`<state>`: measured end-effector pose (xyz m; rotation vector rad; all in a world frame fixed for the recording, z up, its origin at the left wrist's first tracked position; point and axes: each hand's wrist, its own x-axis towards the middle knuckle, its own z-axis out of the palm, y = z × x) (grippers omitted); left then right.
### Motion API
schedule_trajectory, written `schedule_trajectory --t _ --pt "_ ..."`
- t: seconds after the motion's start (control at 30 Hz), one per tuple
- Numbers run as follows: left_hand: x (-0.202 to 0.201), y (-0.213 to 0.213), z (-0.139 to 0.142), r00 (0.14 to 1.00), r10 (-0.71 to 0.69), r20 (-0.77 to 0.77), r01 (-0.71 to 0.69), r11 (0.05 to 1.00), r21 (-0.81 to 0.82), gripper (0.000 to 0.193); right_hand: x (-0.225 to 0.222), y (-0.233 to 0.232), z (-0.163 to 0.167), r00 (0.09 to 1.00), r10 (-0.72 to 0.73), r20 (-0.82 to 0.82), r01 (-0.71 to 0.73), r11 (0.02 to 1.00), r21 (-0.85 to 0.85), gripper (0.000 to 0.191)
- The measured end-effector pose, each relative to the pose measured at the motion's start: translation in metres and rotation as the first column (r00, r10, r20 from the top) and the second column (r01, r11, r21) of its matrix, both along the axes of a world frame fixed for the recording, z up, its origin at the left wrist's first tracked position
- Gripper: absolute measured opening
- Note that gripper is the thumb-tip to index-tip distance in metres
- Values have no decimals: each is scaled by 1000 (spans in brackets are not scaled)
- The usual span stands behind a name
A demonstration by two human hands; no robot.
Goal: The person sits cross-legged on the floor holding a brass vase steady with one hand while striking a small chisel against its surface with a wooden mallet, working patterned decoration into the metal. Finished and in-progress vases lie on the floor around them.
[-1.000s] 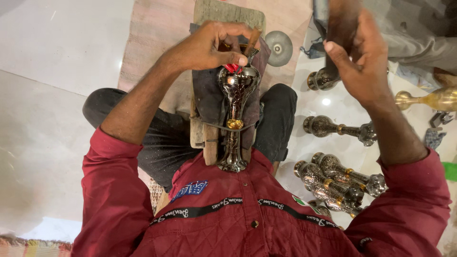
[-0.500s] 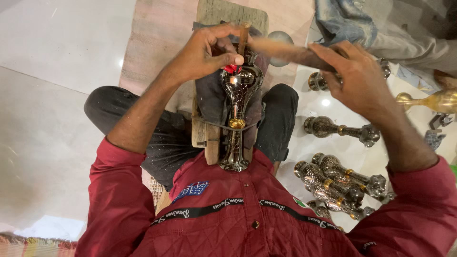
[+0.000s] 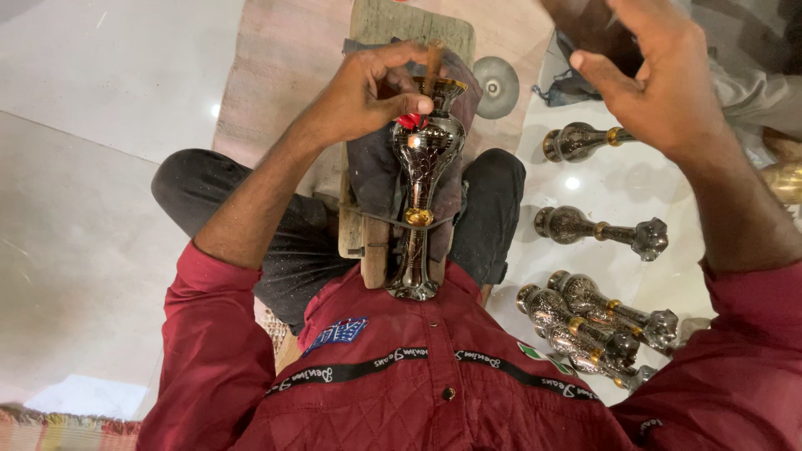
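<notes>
An engraved silver-and-brass vase-shaped metal piece (image 3: 420,179) stands upright on a wooden block (image 3: 368,242) between my knees, wrapped behind by a dark cloth (image 3: 372,171). My left hand (image 3: 368,96) pinches a thin brown punch (image 3: 433,60) at the piece's flared mouth, with something small and red (image 3: 410,121) under the fingers. My right hand (image 3: 664,88) is raised at the upper right, apart from the piece, curled around a dark hammer (image 3: 585,18) that is mostly cut off by the frame's top edge.
Several similar engraved metal pieces lie on the white floor at the right (image 3: 585,140) (image 3: 597,230) (image 3: 601,321). A round metal disc (image 3: 494,86) rests beyond the block, a brass piece (image 3: 783,179) at the far right. A pinkish mat (image 3: 284,50) lies under the block.
My right hand came down with the hammer to the punch half a second ago and has swung back up to the right. The left hand and the metal piece stayed in place.
</notes>
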<state>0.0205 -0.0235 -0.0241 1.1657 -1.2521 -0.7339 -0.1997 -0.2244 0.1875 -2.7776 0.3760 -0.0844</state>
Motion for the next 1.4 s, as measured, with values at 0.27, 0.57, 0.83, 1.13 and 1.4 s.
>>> schedule_trajectory --t 0.27,0.57,0.83,1.13,1.4 --pt "2 -3 1 997 -75 -20 74 997 -6 49 -5 -3 -11 977 176 122 -171 984 -55 40" --pt "4 -5 3 995 -100 -6 100 995 8 44 0 15 0 980 186 77 -137 896 -422 58" --pt "8 -9 6 985 -170 -22 168 983 -77 46 -1 14 2 964 259 67 -187 831 -525 60" --pt "8 -11 10 977 -214 -4 213 972 -104 38 -14 -4 -14 975 186 125 -153 960 -236 51" --pt "12 -13 13 972 -235 6 235 970 -71 34 -14 -7 -17 956 215 198 -181 968 -175 47"
